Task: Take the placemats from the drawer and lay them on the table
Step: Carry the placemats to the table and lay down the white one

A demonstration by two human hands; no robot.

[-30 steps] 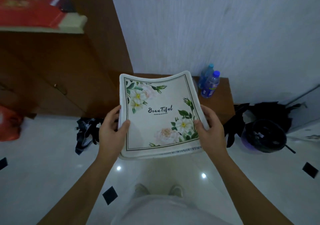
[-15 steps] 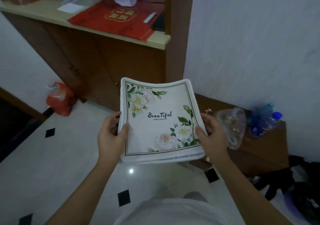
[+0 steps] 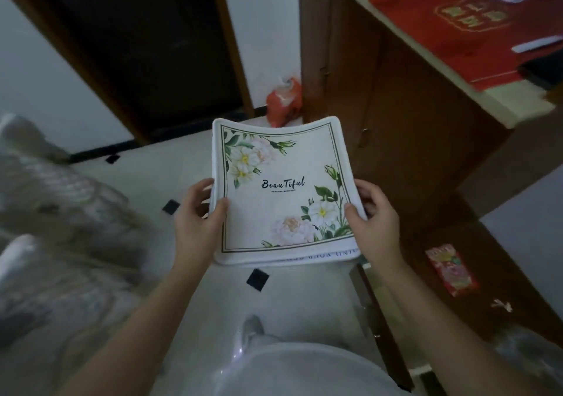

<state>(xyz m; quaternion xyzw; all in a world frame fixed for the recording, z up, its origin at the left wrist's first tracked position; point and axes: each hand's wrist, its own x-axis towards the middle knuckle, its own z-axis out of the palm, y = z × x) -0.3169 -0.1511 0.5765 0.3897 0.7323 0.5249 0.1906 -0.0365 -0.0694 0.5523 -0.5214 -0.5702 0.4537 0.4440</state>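
1. Placemats point(image 3: 283, 194), a floral one uppermost, are held as a stack before the body, above the floor point(image 3: 170, 158), in the head view. The side edges are pinched by the left hand point(image 3: 198, 215) and the right hand point(image 3: 374, 219), thumbs on top, as before.
2. The bottles seen earlier are gone. A dark doorway point(image 3: 146, 45) and a desk point(image 3: 499, 103) with a red cloth point(image 3: 457, 23) are now shown, so carrying is judged under way and laying not begun.
3. The fingers beneath are hidden, the mats cannot be counted, and no drawer is seen.
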